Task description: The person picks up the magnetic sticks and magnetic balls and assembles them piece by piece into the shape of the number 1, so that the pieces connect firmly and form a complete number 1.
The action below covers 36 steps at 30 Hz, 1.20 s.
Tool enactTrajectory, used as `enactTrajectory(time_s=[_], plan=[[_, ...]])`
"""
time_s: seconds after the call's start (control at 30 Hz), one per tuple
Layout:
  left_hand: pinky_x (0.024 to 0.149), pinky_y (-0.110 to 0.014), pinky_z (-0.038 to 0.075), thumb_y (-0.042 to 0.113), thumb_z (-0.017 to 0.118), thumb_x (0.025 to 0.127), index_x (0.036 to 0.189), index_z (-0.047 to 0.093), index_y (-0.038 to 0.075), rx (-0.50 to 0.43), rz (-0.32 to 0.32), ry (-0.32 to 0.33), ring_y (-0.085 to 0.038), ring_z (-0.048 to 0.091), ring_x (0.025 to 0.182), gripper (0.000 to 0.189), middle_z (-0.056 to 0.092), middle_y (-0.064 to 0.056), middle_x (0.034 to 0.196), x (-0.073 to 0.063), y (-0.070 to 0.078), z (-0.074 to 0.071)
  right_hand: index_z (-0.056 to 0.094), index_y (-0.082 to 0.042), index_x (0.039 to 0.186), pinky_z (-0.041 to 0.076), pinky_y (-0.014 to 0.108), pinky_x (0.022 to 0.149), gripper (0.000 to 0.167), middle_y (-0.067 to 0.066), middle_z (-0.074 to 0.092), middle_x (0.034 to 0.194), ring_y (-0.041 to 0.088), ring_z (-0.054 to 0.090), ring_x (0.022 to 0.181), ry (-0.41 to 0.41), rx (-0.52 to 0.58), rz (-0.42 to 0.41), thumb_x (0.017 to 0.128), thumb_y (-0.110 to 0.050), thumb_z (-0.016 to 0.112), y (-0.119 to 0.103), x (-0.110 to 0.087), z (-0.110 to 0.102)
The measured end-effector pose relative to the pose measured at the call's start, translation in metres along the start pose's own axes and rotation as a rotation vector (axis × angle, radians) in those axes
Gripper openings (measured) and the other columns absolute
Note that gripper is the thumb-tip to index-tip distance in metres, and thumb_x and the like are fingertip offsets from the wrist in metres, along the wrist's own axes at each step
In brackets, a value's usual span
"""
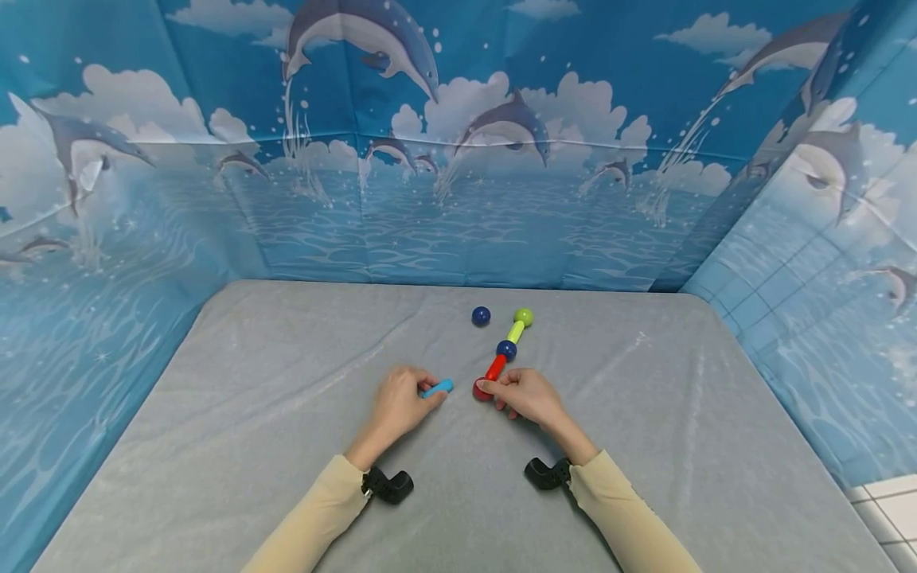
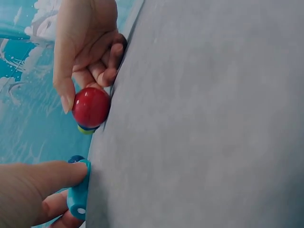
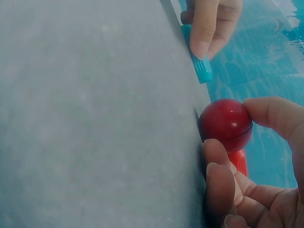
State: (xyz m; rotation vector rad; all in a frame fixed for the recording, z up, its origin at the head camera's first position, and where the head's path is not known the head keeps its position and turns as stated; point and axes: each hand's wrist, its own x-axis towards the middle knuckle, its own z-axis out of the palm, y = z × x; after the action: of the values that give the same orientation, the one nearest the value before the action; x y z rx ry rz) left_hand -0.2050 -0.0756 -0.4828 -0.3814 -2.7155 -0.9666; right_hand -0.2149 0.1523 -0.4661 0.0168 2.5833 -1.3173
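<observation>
My right hand (image 1: pixel 530 395) pinches a shiny red ball (image 3: pixel 225 124) between thumb and fingers. That ball ends a joined chain: a red rod (image 1: pixel 496 368), a dark blue ball (image 1: pixel 506 350), a yellow-green rod (image 1: pixel 515 332) and a yellow-green ball (image 1: pixel 524 317) lead away from it toward the back. To the left, my left hand (image 1: pixel 403 400) grips a short light blue rod (image 1: pixel 438 388) with thumb and fingers, its free end pointing at the red ball. A gap of table lies between rod and ball. In the left wrist view the rod (image 2: pixel 80 192) shows a pale spot at one end.
A loose dark blue ball (image 1: pixel 481 317) sits behind the hands, left of the chain's far end. Grey cloth covers the table (image 1: pixel 286 382). A dolphin-printed curtain (image 1: pixel 458 215) stands along the back and both sides. Each wrist wears a black camera mount (image 1: pixel 388 485).
</observation>
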Motion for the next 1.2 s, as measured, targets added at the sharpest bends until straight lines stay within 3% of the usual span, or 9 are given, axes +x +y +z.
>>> enactTrajectory(time_s=[0.4, 0.87, 1.2], plan=[[0.060, -0.027, 0.041, 0.032, 0.079, 0.076, 0.081, 0.075, 0.016, 0.012, -0.004, -0.020, -0.009, 0.050, 0.070, 0.017, 0.056, 0.010, 0.070, -0.007, 0.008, 0.000, 0.063, -0.010, 0.068, 0.037, 0.028, 0.045, 0.043, 0.002, 0.061, 0.061, 0.017, 0.052, 0.046, 0.002, -0.015, 0.004, 0.079, -0.051, 0.071, 0.000, -0.001, -0.001], [0.054, -0.023, 0.041, 0.031, 0.076, 0.080, 0.077, 0.075, 0.015, 0.052, 0.095, -0.015, -0.003, 0.051, 0.058, 0.016, 0.058, 0.010, 0.064, -0.013, 0.021, 0.007, 0.063, -0.010, 0.067, 0.036, 0.028, 0.045, 0.043, 0.001, 0.060, 0.060, 0.017, 0.053, 0.046, 0.011, -0.020, -0.018, 0.079, -0.051, 0.071, 0.002, 0.000, 0.000], [0.049, -0.021, 0.039, 0.034, 0.075, 0.078, 0.075, 0.075, 0.019, 0.092, 0.100, -0.036, 0.001, 0.049, 0.055, 0.016, 0.058, 0.014, 0.061, -0.011, 0.031, 0.013, 0.063, -0.009, 0.068, 0.035, 0.028, 0.044, 0.043, 0.002, 0.060, 0.060, 0.016, 0.052, 0.046, 0.007, -0.007, -0.021, 0.080, -0.050, 0.071, 0.002, -0.001, 0.000]])
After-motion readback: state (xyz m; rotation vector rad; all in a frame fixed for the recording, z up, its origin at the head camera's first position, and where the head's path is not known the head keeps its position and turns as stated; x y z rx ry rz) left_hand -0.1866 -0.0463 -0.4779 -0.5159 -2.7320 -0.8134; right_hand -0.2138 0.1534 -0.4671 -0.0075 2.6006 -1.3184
